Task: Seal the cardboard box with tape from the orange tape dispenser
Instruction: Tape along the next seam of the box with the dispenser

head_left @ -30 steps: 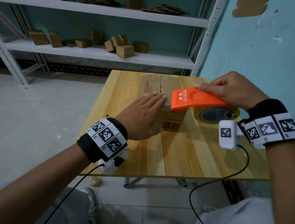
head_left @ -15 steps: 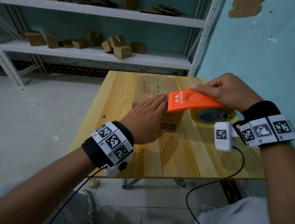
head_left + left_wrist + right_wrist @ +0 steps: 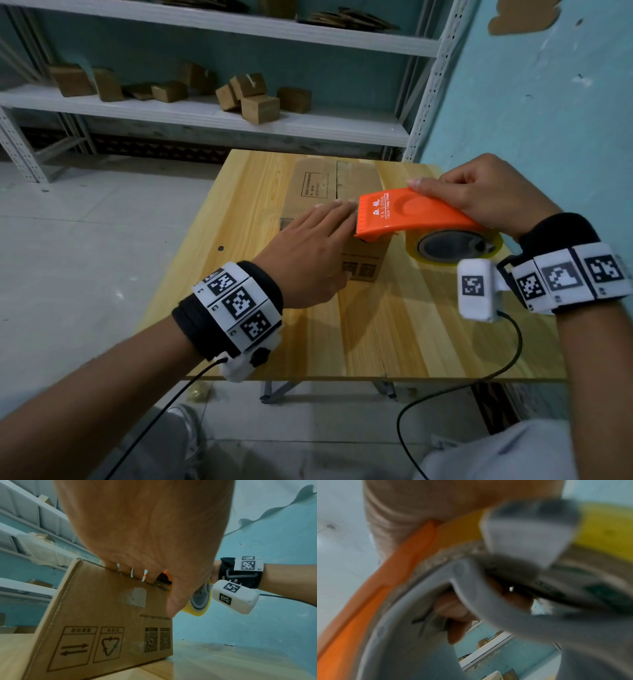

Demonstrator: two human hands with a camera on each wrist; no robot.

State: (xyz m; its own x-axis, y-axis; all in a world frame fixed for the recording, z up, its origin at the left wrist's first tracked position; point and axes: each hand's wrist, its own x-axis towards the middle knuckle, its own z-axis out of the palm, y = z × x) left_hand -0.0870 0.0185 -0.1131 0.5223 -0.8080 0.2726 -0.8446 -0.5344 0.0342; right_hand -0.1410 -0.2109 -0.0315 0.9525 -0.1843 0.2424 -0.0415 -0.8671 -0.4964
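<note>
A brown cardboard box [image 3: 318, 178] stands on the wooden table [image 3: 394, 329], its printed near side facing me [image 3: 106, 628]. My left hand [image 3: 308, 250] lies flat on the box top with straight fingers, pressing at the near edge [image 3: 133, 534]. My right hand [image 3: 479, 192] grips the orange tape dispenser [image 3: 407, 216] from above, its toothed front end over the box's near right corner, just beside my left fingertips. The yellowish tape roll [image 3: 455, 245] hangs off the box's right side [image 3: 197, 605]. In the right wrist view the dispenser [image 3: 385, 588] is blurred and very close.
A teal wall [image 3: 548, 102] runs close along the table's right side. Behind the table a white metal shelf [image 3: 205, 116] carries several small cardboard boxes. Grey floor [image 3: 85, 240] lies to the left. Wrist-camera cables hang past the table's front edge [image 3: 376, 378].
The dispenser has slid a little toward me and left along the box top, closing on my left fingertips. My left hand stays flat on the box.
</note>
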